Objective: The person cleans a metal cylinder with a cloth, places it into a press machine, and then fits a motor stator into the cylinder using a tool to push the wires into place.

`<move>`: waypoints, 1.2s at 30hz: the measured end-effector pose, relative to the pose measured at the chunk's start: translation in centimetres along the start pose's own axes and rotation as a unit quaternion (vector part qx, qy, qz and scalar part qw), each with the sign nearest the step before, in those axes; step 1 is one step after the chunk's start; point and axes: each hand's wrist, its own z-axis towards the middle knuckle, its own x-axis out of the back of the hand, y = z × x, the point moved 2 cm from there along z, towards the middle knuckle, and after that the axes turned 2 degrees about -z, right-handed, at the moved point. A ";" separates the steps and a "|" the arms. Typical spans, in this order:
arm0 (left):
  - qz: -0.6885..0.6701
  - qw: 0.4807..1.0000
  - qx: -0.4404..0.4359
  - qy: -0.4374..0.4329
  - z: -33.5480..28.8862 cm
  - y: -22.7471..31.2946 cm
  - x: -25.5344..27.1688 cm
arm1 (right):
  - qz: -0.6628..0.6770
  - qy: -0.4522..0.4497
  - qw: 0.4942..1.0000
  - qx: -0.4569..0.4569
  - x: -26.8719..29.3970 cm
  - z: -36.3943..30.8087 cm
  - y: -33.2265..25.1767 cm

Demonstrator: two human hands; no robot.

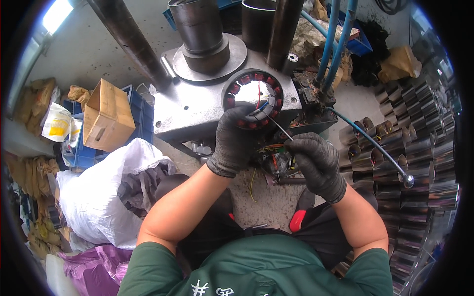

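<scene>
My left hand (pixel 234 140), in a black glove, is closed on the lower left side of a motor stator (pixel 274 88). This ring has red windings around its inside and is held at the near edge of the metal press table (pixel 197 106). Red and blue wires (pixel 258 89) cross its opening. In my right hand (pixel 316 165), also gloved, a thin metal rod (pixel 282 129) is pinched, its far end reaching the stator's lower rim. The handle end is hidden by the fingers, so I cannot tell the tool's exact kind.
Behind the stator stand a steel cylinder (pixel 200 29) on a round plate and two thick columns. A lever with a ball end (pixel 408 180) juts out at right, near rows of metal sleeves (pixel 395 143). A cardboard box (pixel 109 116) and white sack (pixel 94 197) lie left.
</scene>
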 end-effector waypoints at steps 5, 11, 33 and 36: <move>-0.015 0.997 -0.043 -0.062 0.2 0.2 -0.6 | -0.027 0.010 0.999 0.017 -0.2 -0.3 -0.1; -0.053 0.995 -0.036 -0.073 -0.2 0.3 -1.0 | -0.052 0.012 0.998 0.020 -0.6 -0.2 -0.1; 0.036 0.985 -0.110 -0.129 -0.5 1.2 -3.0 | -0.070 0.012 0.997 0.019 -0.6 1.0 -1.0; 0.133 0.974 -0.155 -0.096 -0.1 0.6 -2.3 | -0.102 0.003 0.995 0.014 -0.8 1.2 -1.5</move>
